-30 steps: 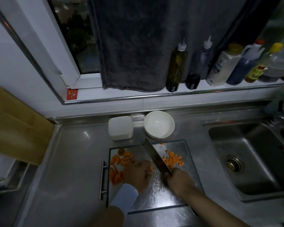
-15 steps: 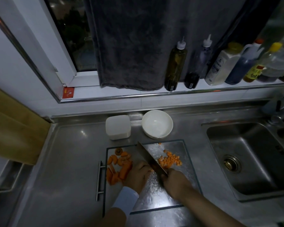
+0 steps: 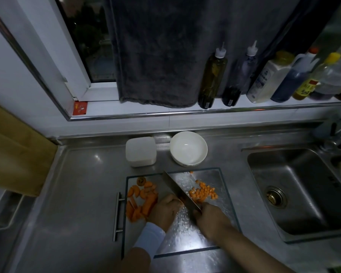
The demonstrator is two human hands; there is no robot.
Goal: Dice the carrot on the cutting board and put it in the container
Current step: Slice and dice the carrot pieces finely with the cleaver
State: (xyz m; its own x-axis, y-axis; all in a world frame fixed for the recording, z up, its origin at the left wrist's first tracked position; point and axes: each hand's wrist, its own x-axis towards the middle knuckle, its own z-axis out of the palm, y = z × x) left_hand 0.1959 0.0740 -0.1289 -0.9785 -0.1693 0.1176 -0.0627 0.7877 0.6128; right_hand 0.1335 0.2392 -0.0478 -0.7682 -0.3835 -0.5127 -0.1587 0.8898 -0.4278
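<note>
The cutting board [image 3: 221, 203] lies on the counter [image 3: 83, 194], with the sink [image 3: 303, 194] to its right and the lidded container [image 3: 141, 151] and bowl [image 3: 188, 148] side by side just behind it, container on the left. On the board, the cleaver [image 3: 177, 187] stands diagonally between the carrot chunks [image 3: 144, 201] on the left and the diced carrot [image 3: 202, 193] on the right. Behind the counter, bottles [image 3: 212, 75] stand in a row on the window sill [image 3: 146, 110], to the right of a hanging towel [image 3: 158, 56].

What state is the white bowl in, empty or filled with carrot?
Empty: the white bowl shows only bare white inside; the diced carrot lies on the cutting board.
</note>
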